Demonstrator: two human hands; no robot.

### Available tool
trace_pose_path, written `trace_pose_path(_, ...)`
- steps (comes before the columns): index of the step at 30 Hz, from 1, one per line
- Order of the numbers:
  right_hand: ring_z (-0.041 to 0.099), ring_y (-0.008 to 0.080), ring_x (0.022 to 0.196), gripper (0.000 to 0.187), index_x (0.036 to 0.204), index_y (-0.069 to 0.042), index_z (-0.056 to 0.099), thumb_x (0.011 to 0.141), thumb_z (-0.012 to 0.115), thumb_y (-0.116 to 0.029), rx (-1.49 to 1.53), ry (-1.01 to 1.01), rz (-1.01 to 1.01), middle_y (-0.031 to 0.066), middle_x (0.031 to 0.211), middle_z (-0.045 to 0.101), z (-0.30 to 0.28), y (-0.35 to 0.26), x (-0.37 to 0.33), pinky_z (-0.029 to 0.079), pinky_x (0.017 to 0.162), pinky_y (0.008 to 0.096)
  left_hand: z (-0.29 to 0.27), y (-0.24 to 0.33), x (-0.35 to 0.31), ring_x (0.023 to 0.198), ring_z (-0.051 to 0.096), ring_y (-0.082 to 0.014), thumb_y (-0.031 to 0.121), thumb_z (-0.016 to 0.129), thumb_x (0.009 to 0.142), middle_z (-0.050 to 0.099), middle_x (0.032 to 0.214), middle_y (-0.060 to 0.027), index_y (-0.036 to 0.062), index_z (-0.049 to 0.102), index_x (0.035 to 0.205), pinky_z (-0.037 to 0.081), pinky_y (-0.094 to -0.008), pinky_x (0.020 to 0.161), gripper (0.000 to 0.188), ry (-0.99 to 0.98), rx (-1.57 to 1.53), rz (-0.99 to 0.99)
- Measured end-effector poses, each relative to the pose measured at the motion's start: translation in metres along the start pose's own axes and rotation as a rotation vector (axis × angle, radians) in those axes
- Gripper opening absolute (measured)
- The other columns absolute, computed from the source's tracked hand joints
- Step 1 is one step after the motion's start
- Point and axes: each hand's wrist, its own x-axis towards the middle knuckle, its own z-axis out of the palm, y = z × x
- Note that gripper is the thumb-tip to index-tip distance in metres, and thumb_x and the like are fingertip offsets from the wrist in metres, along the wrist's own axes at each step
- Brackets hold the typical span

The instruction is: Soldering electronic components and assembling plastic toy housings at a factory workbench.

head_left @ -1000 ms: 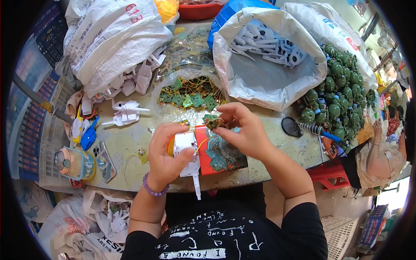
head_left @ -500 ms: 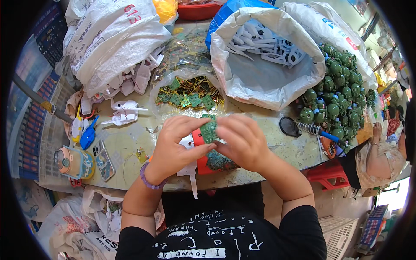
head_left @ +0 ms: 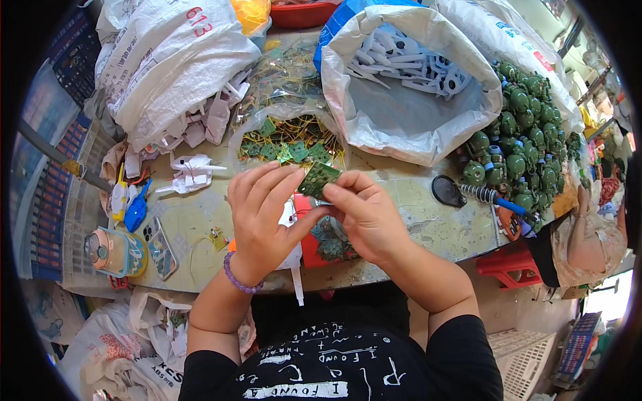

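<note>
A small green circuit board (head_left: 319, 179) is held up over the near middle of the table. My right hand (head_left: 374, 217) pinches its right edge between thumb and fingers. My left hand (head_left: 261, 207) is at the board's left side, fingers stretched out, index fingertip close to its corner, thumb reaching toward my right fingers; whether it touches the board is hard to tell. Beneath the hands lie a red container (head_left: 310, 250), a clump of greenish boards (head_left: 332, 242) and a white plastic piece (head_left: 295, 277), partly hidden. Just beyond sits a clear bag of wired green boards (head_left: 289, 144).
A sack of white plastic parts (head_left: 411, 73) stands at the back, another white sack (head_left: 177, 67) at back left. Green round parts (head_left: 521, 140) pile up on the right. A white housing (head_left: 190, 174), phone (head_left: 160, 247) and cup (head_left: 114, 250) lie left. Another person (head_left: 588, 240) sits far right.
The board has turned from upright to tilted and moved slightly up. My right hand now pinches its edge, while my left fingers, earlier gripping it, have straightened.
</note>
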Motion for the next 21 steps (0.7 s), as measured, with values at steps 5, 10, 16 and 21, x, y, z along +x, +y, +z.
trace_pose_path(5, 0.061, 0.0178, 0.099, 0.009, 0.1, -0.004, 0.056, 0.091, 0.056, -0.003, -0.135, 0.008, -0.519, 0.0084, 0.107, 0.063, -0.032, -0.023, 0.02, 0.049, 0.09, 0.0374, -0.014, -0.025, -0.014, 0.105, 0.057, -0.0292, 0.015, 0.075, 0.075, 0.065, 0.107, -0.0105, 0.0042, 0.065, 0.108, 0.042, -0.04, 0.092, 0.036, -0.122, -0.248, -0.309)
trace_pose_path(10, 0.06, 0.016, 0.097, 0.009, 0.099, -0.002, 0.056, 0.09, 0.054, 0.0, -0.29, 0.066, -0.553, 0.0084, 0.104, 0.062, -0.043, -0.045, 0.023, 0.05, 0.089, 0.0341, -0.007, -0.023, -0.018, 0.099, 0.057, -0.0301, 0.012, 0.067, 0.08, 0.065, 0.105, -0.0128, 0.0022, 0.066, 0.107, 0.044, -0.0381, 0.091, 0.029, -0.558, -0.328, -0.236)
trace_pose_path(16, 0.055, 0.0075, 0.089, 0.015, 0.104, 0.0, 0.061, 0.09, 0.06, -0.003, -0.897, -0.008, -0.396, 0.0011, 0.095, 0.06, -0.049, -0.027, 0.03, 0.046, 0.077, 0.0236, 0.011, -0.024, -0.022, 0.093, 0.057, -0.0252, 0.011, 0.069, 0.078, 0.065, 0.098, -0.0072, 0.0053, 0.072, 0.089, 0.044, -0.0367, 0.082, 0.013, -0.522, -0.318, -0.257)
trace_pose_path(21, 0.06, 0.016, 0.084, 0.013, 0.099, -0.002, 0.066, 0.087, 0.064, -0.007, -1.239, -0.261, -0.418, 0.0082, 0.093, 0.065, -0.035, -0.021, 0.017, 0.047, 0.077, 0.0283, 0.003, -0.027, -0.029, 0.082, 0.061, -0.0232, 0.009, 0.07, 0.078, 0.067, 0.086, -0.0091, 0.0029, 0.071, 0.088, 0.047, -0.0342, 0.078, 0.011, -0.475, -0.577, -0.434)
